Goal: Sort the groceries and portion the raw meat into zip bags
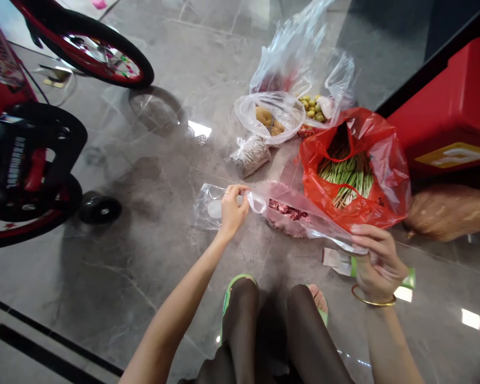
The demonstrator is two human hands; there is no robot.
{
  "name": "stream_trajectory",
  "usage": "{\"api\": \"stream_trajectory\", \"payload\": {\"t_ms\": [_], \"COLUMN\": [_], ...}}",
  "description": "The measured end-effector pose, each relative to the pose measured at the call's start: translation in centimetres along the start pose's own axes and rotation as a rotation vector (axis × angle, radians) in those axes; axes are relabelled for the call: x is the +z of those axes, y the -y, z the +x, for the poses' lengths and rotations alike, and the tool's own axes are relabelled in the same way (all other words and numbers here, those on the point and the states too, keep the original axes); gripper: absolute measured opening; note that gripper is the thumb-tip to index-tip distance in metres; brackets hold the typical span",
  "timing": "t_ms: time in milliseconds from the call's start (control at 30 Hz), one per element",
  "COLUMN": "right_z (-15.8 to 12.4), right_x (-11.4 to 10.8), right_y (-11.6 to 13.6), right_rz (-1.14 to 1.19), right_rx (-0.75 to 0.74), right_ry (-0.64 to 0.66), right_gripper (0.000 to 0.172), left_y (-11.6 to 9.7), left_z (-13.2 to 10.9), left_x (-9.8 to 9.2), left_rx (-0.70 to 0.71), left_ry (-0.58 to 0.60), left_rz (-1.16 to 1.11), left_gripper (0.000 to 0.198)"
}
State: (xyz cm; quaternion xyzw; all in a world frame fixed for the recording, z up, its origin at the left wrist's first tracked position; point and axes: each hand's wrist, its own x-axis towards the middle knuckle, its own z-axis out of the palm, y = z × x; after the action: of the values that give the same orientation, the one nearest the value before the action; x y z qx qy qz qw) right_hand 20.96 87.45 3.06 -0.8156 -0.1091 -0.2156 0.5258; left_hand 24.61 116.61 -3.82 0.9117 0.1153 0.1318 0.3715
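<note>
Beside a red bag [390, 140] of greens [351, 176], left fingers [237, 189] and right fingers [371, 232] pinch a translucent bag [322, 220] of meat [288, 210].

The grey floor [136, 282] is looking like polished stone tile, super glossy, and it's bouncing the lights right back. That stretched-out clear bag [324, 229] is showing thin, slick see-through plastic, while the red bag [388, 160] is looking all crinkly and shiny. The red box [436, 106] is passing for smooth, hard plastic. The bracelet [374, 304] is gleaming like gold-toned metal, the front tyre [146, 73] is reading as black rubber, and the big tuber [452, 210] is sporting rough, dullish skin.
</note>
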Motion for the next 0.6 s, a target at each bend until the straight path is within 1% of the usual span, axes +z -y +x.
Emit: {"api": "stream_trajectory", "payload": {"t_ms": [67,100,133,167,233,267,300,333,367,400,467,533,600], "right_z": [0.1,0.2,0.2,0.3,0.1,0.0,-0.2,-0.4,-0.7,-0.9,-1.3,-1.6,-1.9], "right_x": [0.5,0.9,1.2,1.6,2.4,2.7,3.0,3.2,3.3,3.3,3.2,3.0,2.6], "right_y": [0.2,0.3,0.3,0.4,0.6,0.7,0.8,0.8,0.9,0.9,1.0,1.1,1.3], "right_rz": [-0.029,-0.01,0.034,0.102,0.283,0.377,0.461,0.531,0.586,0.622,0.636,0.593,0.534], "right_rx": [0.0,0.008,0.016,0.024,0.05,0.074,0.107,0.145,0.179,0.207,0.242,0.255,0.257], "right_ry": [-0.119,-0.152,-0.165,-0.154,-0.082,-0.038,0.006,0.044,0.075,0.1,0.134,0.136,0.128], "right_gripper": [0.01,0.01,0.011,0.014,0.019,0.022,0.025,0.029,0.034,0.038,0.045,0.048,0.05], "left_y": [-0.2,-0.3,-0.5,-0.7,-1.5,-2.0,-2.6,-3.1,-3.6,-4.0,-4.1,-3.7,-2.8], "left_z": [-0.6,-0.9,-1.1,-1.3,-1.6,-1.7,-1.6,-1.5,-1.2,-0.9,-0.2,0.4,0.5], "left_x": [0.1,0.1,0.1,0.1,0.0,-0.1,-0.1,-0.1,-0.1,0.0,0.1,0.1,-0.4], "left_rx": [0.066,0.125,0.215,0.341,0.684,0.856,0.994,1.078,1.102,1.083,0.991,0.909,0.855], "left_ry": [-0.104,-0.144,-0.175,-0.188,-0.152,-0.112,-0.058,0.007,0.076,0.135,0.226,0.278,0.301], "left_rz": [0.057,0.107,0.161,0.211,0.278,0.295,0.302,0.304,0.302,0.294,0.259,0.222,0.205], "left_gripper": [0.024,0.025,0.024,0.019,0.013,0.014,0.016,0.016,0.016,0.015,0.018,0.024,0.031]}}
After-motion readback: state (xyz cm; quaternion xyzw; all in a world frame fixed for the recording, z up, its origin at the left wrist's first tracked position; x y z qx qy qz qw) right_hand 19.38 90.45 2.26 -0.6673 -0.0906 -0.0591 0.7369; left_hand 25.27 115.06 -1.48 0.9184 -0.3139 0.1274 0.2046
